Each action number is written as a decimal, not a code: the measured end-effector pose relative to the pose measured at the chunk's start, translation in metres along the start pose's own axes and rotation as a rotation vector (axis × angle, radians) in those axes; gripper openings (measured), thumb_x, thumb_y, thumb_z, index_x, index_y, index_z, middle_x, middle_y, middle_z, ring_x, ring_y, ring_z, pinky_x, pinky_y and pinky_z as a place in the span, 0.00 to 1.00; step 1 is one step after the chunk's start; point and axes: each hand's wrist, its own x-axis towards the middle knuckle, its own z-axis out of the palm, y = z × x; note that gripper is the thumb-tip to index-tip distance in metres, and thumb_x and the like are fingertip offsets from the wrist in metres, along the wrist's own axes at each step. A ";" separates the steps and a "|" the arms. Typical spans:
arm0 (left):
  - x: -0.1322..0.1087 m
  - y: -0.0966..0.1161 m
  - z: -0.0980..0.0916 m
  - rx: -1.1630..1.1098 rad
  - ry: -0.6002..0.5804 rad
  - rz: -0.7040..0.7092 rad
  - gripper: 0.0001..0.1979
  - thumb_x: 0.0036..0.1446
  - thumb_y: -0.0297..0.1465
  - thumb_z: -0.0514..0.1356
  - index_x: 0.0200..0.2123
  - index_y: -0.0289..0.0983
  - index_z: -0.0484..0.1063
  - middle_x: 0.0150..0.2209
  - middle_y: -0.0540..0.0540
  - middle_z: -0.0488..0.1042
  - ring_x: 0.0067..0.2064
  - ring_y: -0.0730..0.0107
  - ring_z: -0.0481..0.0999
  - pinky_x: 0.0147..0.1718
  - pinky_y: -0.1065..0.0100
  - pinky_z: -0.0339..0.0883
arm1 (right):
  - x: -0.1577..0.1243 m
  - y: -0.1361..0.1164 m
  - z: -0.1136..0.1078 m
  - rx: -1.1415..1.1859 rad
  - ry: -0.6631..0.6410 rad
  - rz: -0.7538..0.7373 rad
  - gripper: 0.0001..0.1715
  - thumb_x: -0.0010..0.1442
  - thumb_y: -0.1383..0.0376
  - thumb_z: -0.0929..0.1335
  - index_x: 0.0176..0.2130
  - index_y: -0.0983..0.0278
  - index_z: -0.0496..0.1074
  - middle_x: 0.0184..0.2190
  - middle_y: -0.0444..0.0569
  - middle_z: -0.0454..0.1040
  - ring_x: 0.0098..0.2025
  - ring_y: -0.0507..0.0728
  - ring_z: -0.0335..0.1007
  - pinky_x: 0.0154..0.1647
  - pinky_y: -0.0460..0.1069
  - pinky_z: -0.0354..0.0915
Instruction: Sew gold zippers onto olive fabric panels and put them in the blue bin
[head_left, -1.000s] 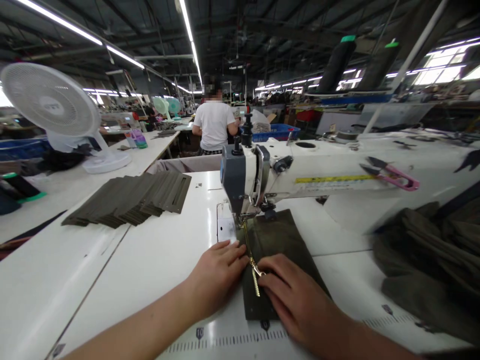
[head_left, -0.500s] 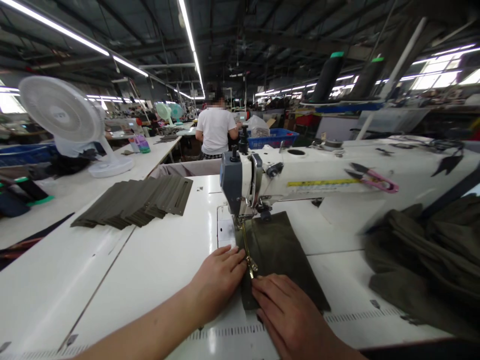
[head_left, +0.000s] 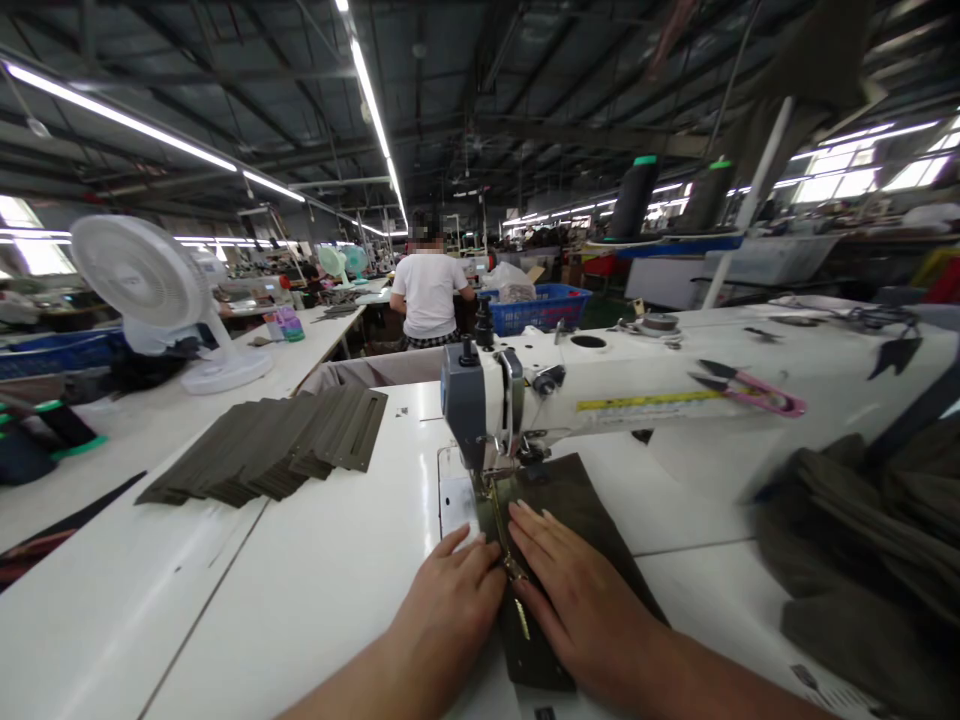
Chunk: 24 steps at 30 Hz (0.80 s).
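Slid up the cloth, the right hand (head_left: 581, 590) is now placed just beside the left hand (head_left: 450, 620). Both hands are held open and flat, gripping nothing, on an olive fabric panel (head_left: 559, 500) either side of a brass zipper (head_left: 498, 515); the panel is laid on the white counter (head_left: 300, 560), its far end under the sewing machine (head_left: 465, 400).

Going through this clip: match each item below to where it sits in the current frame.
Column 1:
1. left hand
2. right hand
3. stack of olive fabric strips
4. pink-handled thread snips

Column 2:
A. left of the sewing machine head
B. on the olive fabric panel, right of the metal zipper
C. beside the machine arm, towards its right end
D. left of the zipper, at the panel's edge

Pairs: 1-D, 2-B, 3-A, 4-C.
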 end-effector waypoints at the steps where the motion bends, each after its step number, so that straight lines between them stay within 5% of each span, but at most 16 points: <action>1: 0.001 -0.001 0.000 -0.008 -0.002 -0.007 0.08 0.58 0.23 0.50 0.34 0.35 0.69 0.39 0.45 0.74 0.42 0.66 0.74 0.51 0.58 0.63 | 0.000 0.001 0.000 -0.011 0.002 -0.004 0.24 0.60 0.67 0.58 0.53 0.77 0.63 0.55 0.62 0.61 0.57 0.62 0.57 0.55 0.58 0.59; 24: 0.028 -0.042 0.014 -0.096 0.012 0.030 0.08 0.56 0.24 0.51 0.37 0.32 0.68 0.38 0.39 0.73 0.43 0.61 0.72 0.46 0.58 0.68 | 0.036 0.024 0.020 0.170 0.134 0.069 0.18 0.59 0.70 0.58 0.47 0.74 0.65 0.44 0.62 0.70 0.45 0.63 0.66 0.44 0.58 0.65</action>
